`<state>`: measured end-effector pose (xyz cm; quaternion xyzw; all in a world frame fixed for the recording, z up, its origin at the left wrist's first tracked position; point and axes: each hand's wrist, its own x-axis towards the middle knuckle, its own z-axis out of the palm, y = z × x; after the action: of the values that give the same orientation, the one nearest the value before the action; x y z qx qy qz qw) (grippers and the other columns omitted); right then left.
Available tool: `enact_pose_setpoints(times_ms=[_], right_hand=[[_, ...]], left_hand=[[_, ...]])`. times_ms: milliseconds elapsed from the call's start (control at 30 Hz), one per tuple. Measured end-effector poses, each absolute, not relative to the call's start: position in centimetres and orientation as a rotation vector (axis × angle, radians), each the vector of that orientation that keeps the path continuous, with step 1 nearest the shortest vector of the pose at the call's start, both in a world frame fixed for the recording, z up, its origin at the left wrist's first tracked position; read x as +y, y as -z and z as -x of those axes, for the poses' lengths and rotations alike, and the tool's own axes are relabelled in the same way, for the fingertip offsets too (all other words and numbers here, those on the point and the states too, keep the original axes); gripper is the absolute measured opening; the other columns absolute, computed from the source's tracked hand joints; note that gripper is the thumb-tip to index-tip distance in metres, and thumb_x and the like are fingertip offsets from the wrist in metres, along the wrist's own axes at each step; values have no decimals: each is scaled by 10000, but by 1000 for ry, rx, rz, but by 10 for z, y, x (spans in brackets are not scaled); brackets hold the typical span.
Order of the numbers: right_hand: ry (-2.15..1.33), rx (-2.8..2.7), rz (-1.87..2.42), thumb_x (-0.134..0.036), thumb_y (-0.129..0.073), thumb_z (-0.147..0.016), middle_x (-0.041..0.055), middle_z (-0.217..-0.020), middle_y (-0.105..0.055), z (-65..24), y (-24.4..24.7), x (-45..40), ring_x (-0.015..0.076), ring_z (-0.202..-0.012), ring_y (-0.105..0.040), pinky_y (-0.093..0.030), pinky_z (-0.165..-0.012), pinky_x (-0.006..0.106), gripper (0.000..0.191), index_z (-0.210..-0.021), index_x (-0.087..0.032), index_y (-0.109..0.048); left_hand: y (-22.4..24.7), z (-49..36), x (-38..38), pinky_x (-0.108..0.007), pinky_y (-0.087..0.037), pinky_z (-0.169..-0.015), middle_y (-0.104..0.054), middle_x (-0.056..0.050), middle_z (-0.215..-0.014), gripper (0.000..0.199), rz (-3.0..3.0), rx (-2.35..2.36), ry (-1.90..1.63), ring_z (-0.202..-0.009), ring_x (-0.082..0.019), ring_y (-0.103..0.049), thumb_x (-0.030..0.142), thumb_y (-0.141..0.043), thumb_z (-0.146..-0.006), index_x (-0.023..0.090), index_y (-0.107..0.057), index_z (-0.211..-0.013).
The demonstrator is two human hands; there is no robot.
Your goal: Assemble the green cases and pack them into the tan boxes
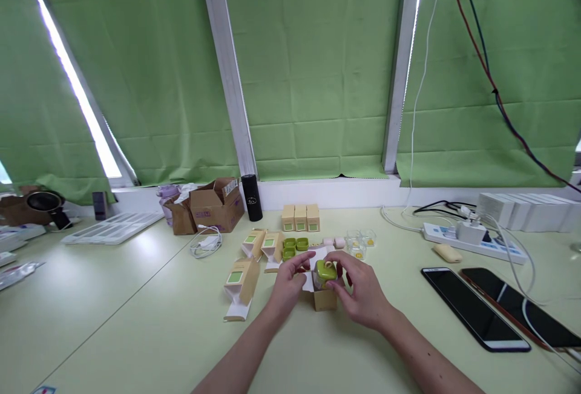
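My right hand [361,288] grips a small case with a green lid [325,270] and a pale loop on top, between thumb and fingers. Directly beneath the case is an open kraft paper box [325,301] with white inner flaps. At the box's left side is my left hand [290,282], its fingers stretched and apart; whether it touches the flap I cannot tell. Just beyond the hands lie several green lids [295,244], pink pieces [334,241] and clear cases [360,241]. Left of them stand opened kraft boxes [242,282] with green labels.
Three closed kraft boxes [300,218] stand at the back, right of a black cylinder [251,197] and a cardboard carton [216,203]. To the right are two phones [474,308], a power strip [474,242] with cables, and white boxes [529,211]. A coiled white cable [206,242] lies left.
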<state>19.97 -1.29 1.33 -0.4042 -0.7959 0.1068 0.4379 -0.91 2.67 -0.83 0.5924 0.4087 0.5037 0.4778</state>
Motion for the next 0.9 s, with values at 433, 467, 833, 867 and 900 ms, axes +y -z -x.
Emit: enact_pose_setpoints(times_ms=[433, 467, 833, 867, 900], right_hand=[[-196, -2035, 954, -138, -451, -994, 43, -921, -670, -193, -8, -9, 222, -838, -577, -461, -719, 324, 150, -952, -250, -542], [-188, -2031, 957, -136, -440, -1005, 40, -912, -671, -192, -6, -7, 222, -838, -576, -461, -726, 327, 164, -945, -250, -540], [-216, -1992, 973, -128, -447, -1015, 51, -1004, -667, -189, 4, -1, 229, -915, -601, -489, -781, 342, 182, -954, -254, -562], [-227, -1988, 976, -127, -451, -1012, 55, -1026, -655, -189, 5, -1, 227, -925, -602, -491, -782, 339, 180, -951, -254, -563], [-242, -1983, 978, -128, -455, -1010, 58, -1044, -641, -188, 5, -1, 223, -925, -603, -492, -778, 334, 179, -946, -253, -566]], left_hand=[[12, 9, 30, -335, -494, -904, -718, -84, -1050, 666, -1455, 1007, -1222, -1013, -230, -604, 98, -550, -606, 169, -764, -1233], [12, 9, 30, -333, -491, -906, -717, -83, -1044, 667, -1451, 1008, -1223, -1009, -228, -603, 96, -550, -603, 168, -766, -1230], [9, 8, 28, -318, -487, -872, -700, -72, -997, 653, -1441, 1006, -1223, -978, -219, -596, 96, -554, -605, 176, -777, -1214], [9, 8, 28, -317, -486, -867, -695, -69, -985, 654, -1439, 1006, -1225, -973, -219, -596, 98, -553, -605, 176, -777, -1214], [8, 8, 28, -316, -486, -863, -689, -67, -972, 656, -1438, 1007, -1226, -969, -218, -596, 99, -552, -604, 175, -776, -1216]])
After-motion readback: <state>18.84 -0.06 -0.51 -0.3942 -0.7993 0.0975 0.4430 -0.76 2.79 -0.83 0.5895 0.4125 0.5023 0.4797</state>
